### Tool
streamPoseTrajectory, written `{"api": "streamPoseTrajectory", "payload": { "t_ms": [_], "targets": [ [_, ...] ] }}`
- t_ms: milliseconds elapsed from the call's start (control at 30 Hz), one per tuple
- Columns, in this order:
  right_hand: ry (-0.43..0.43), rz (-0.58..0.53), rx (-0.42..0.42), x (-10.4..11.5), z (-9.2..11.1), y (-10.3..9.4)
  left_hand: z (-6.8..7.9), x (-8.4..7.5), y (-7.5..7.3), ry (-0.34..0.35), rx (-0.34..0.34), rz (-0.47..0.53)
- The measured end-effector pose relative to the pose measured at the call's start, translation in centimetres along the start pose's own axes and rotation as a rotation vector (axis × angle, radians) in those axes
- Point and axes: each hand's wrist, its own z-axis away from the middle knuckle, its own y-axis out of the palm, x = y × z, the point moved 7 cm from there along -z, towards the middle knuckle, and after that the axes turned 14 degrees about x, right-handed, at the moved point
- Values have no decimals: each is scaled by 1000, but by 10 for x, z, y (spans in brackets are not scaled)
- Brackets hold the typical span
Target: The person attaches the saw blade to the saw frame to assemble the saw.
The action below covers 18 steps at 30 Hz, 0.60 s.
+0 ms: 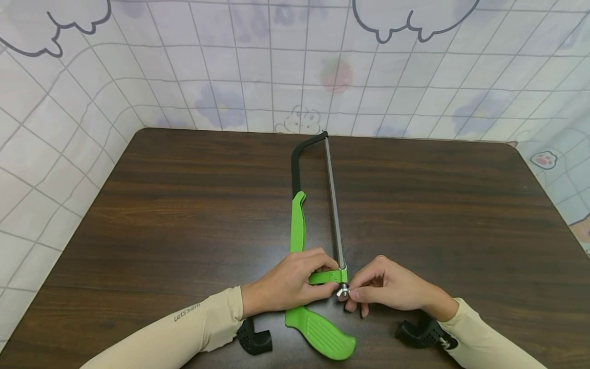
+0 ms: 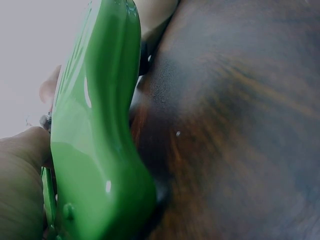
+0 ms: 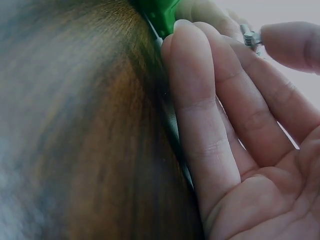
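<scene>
Head view: the hacksaw is laid on the desk, its long axis running near to far; its crosspiece is gripped by the left hand, while the wing nut, just left of the right hand, is pinched by it. Left wrist: the handle is seen beside the left hand. Right wrist: the nut is touched by the thumb.

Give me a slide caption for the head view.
Left hand grips a green hacksaw; right hand pinches its wing nut, at a dark table.
</scene>
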Motion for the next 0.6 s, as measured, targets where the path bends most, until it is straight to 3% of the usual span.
{"api": "streamPoseTrajectory", "payload": {
  "t_ms": [300,600],
  "targets": [
    [0,-13,2,0,0,1,0,0,0,2,2,2],
    [0,45,-22,3,-1,-1,0,0,0,8,-2,3]
  ]
}}
